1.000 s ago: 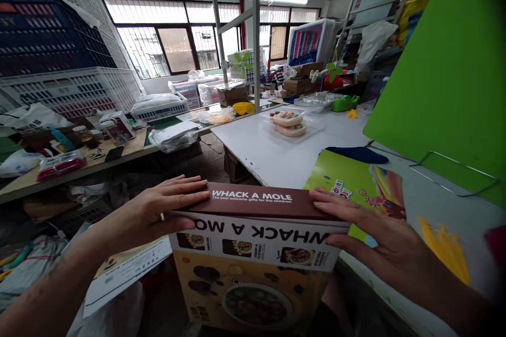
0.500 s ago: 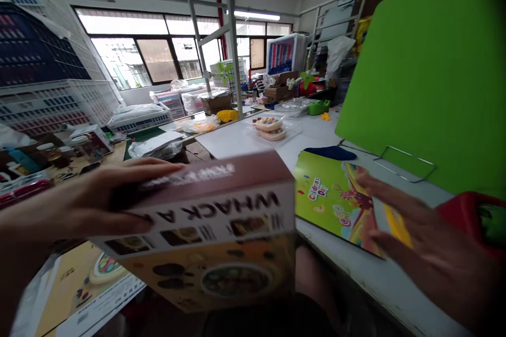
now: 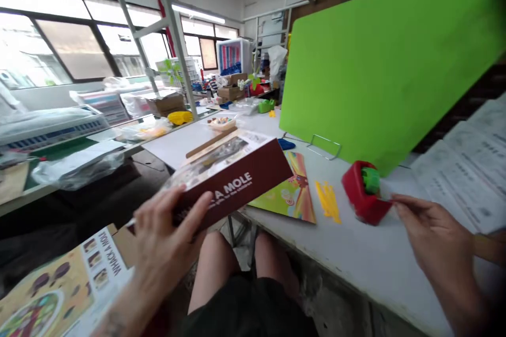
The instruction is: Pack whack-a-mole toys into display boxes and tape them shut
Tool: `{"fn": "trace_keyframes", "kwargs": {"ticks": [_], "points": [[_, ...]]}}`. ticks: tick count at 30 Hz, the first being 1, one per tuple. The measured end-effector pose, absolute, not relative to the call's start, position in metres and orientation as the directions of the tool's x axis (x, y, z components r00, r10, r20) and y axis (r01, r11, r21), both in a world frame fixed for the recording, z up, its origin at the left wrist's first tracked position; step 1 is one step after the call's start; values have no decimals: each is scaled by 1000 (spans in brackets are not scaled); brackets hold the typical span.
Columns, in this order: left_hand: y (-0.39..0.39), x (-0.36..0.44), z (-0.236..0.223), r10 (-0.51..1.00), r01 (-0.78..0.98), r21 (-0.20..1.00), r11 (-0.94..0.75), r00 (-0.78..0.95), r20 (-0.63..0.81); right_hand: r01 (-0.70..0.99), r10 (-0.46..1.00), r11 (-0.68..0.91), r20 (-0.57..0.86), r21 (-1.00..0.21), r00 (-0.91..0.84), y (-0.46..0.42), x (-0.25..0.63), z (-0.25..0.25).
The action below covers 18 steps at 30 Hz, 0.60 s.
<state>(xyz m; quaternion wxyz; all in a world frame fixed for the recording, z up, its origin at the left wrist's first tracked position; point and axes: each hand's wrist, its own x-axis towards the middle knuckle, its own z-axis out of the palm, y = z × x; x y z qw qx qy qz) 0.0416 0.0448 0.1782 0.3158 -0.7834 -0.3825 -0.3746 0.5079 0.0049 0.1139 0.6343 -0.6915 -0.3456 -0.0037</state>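
Observation:
My left hand (image 3: 168, 237) grips a "Whack a Mole" cardboard box (image 3: 241, 181), held tilted over the table's near edge with its dark brown side towards me. At the right, my right hand (image 3: 438, 231) pinches the end of a clear strip of tape (image 3: 386, 197) coming off a red tape dispenser (image 3: 361, 195). A green roll (image 3: 370, 180) sits in the dispenser. Partly under the box lies a green "Children's Day" booklet or board (image 3: 292, 197), beside several yellow sticks (image 3: 328, 201).
A large green board (image 3: 356, 73) stands at the table's back right, with a wire stand (image 3: 324, 146) before it. Printed sheets (image 3: 466, 168) stand at the far right. Another Whack a Mole box (image 3: 59, 284) is low at the left. A wooden toy (image 3: 221, 124) sits beyond.
My left hand has turned the box so its brown side faces me. My right hand has gone from above the booklet to the tape dispenser and grasped the tape end. The view has swung right.

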Motion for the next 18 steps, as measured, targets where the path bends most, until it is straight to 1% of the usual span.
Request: {"fn": "trace_keyframes", "kwargs": {"ticks": [1,2,3,6,9,13,16,18], "points": [[44,61,161,392,847,-196,-494,418,820,440,450,43,410,-897,793,5,519,110],[43,79,145,403,830,-215,-515,456,794,404,427,36,380,-914,821,6,532,106],[40,94,131,429,824,-203,-529,466,774,376,410,18,350,-926,842,7,544,102],[29,121,104,471,790,-186,-584,516,716,318,429,-88,253,-944,867,13,572,95],[26,123,101,445,749,-225,-624,576,686,260,480,-217,129,-941,868,26,585,89],[29,117,109,413,744,-217,-631,560,719,187,507,-349,-18,-918,862,49,591,80],[29,119,110,413,734,-243,-635,587,696,140,490,-374,-67,-917,869,64,594,78],[27,121,110,422,724,-266,-637,616,665,128,473,-350,-57,-928,879,68,594,78]]}}
